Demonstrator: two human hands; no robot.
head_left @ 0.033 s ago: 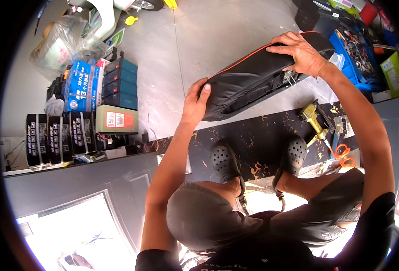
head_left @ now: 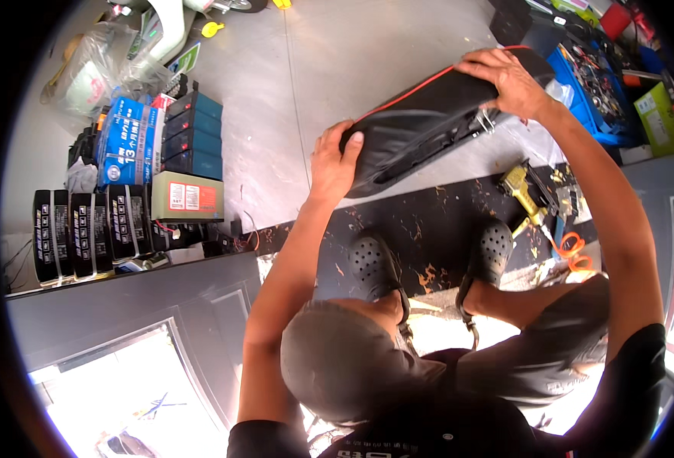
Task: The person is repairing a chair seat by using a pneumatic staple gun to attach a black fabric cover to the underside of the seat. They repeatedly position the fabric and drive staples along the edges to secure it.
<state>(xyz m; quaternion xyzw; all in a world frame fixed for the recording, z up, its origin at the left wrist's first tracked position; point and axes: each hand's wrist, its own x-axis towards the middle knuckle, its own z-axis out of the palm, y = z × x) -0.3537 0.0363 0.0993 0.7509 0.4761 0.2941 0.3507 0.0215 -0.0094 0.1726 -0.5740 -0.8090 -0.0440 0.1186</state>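
A long black scooter seat [head_left: 413, 126] with red piping along its far edge is held up before me at a slant, its right end farther away. My left hand [head_left: 335, 162] is closed round its left end, thumb on the near side and fingers over the far edge. Near the right end my right hand [head_left: 508, 80] grips it, fingers spread over the top cover. The seat's underside is partly turned toward me, showing the cover's gathered edge and a metal bracket [head_left: 487, 120] below my right hand. What my right palm covers is hidden.
A yellow staple gun [head_left: 521, 191] with an orange coiled hose [head_left: 573, 252] lies on the black mat [head_left: 421, 221] by my right foot. Boxed batteries [head_left: 192, 137] and black packs [head_left: 51, 233] stand at left. At right sits a blue bin [head_left: 581, 95] of small parts.
The whole view has shifted slightly, with the surroundings a little farther left and up. The seat has tilted slightly in my hands; both hands keep their hold.
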